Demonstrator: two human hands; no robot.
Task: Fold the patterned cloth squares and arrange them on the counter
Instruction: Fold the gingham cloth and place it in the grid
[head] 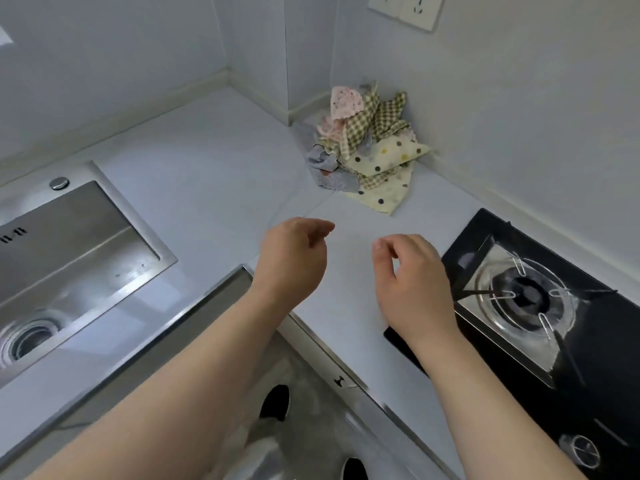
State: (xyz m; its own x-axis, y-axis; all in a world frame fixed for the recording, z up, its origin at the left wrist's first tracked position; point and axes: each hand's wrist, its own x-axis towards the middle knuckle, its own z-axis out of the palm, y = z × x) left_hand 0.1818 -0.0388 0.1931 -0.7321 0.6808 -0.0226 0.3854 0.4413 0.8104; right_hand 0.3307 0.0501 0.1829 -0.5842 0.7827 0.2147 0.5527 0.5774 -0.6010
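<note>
Cloths [367, 147]: crumpled heap in counter [207, 168] corner. Left hand [294, 258], right hand [412, 271]: loosely curled, holding nothing, above counter.

Cream polka-dot, green gingham, pink and grey cloths [369, 143]; white counter [207, 188]; black stove [540, 306].

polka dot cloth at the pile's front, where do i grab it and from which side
Likely its loose front corner, pinched from the near side: that part of the polka dot cloth lies flat on the counter, clear of the pile.
</note>
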